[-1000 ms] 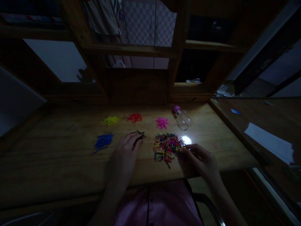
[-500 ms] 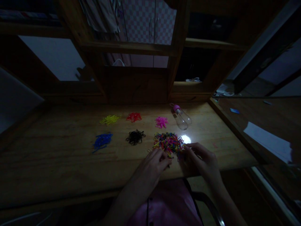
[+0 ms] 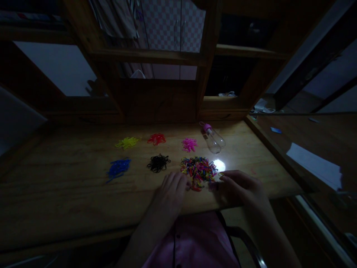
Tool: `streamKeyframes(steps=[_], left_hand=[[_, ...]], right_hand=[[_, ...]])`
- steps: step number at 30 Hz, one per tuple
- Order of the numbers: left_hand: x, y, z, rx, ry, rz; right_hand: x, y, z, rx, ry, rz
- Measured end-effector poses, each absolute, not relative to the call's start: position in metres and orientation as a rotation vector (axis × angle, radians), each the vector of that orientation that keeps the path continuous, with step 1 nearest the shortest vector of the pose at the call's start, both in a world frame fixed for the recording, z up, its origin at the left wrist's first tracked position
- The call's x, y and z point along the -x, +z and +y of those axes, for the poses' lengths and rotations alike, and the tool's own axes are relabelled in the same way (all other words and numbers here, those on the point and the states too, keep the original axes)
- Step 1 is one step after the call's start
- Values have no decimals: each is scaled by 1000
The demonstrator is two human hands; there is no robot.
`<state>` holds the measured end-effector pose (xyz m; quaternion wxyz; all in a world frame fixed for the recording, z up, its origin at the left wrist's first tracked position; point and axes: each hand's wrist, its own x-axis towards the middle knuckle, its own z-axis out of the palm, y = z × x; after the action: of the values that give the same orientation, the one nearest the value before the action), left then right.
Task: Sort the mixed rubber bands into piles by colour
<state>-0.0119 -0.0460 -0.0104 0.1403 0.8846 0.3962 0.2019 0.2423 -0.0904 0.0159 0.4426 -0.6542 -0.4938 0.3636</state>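
A mixed-colour pile of small rubber bands [image 3: 198,169] lies on the wooden desk in front of me. My left hand [image 3: 173,191] rests at the pile's near left edge, its fingers curled together; what they hold, if anything, is hidden. To the right of the pile, my right hand [image 3: 242,186] pinches a small yellow rubber band [image 3: 220,175] between thumb and forefinger. Sorted heaps lie beyond and to the left: black bands [image 3: 158,163], blue bands [image 3: 118,168], yellow bands [image 3: 127,142], red bands [image 3: 156,139] and pink bands [image 3: 189,144].
A clear bottle with a pink cap [image 3: 213,138] lies on its side behind the pile. Wooden shelves [image 3: 150,56] rise at the desk's back. White paper [image 3: 314,165] lies on the brown surface to the right. The desk's front edge runs close to my body.
My left hand has drawn back left from the pile, its fingers curling. My right hand has shifted slightly right, and a yellow band now shows in its pinch. The view has shifted slightly.
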Motion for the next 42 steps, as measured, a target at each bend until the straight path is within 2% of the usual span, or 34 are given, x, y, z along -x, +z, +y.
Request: streamKeyframes(steps=[6, 14, 18, 24, 28, 36, 42], left_hand=[[53, -2, -14, -2390, 888, 1573], [58, 3, -11, -2213, 988, 1751], [47, 10, -10, -2241, 994, 1645], [22, 29, 21, -2557, 634, 1215], [10, 29, 44, -2664, 550, 1027], [8, 17, 53, -2686, 438, 1045], [34, 37, 53, -2553, 559, 1123]], right_hand=[[-240, 21, -90, 1584, 923, -1160], [-237, 17, -87, 1567, 951, -1169], [-235, 18, -84, 1557, 934, -1179], [-237, 19, -80, 1544, 863, -1257], [-234, 22, -80, 1523, 841, -1263], [-236, 31, -83, 1583, 812, -1256], [-235, 35, -82, 1588, 837, -1272]])
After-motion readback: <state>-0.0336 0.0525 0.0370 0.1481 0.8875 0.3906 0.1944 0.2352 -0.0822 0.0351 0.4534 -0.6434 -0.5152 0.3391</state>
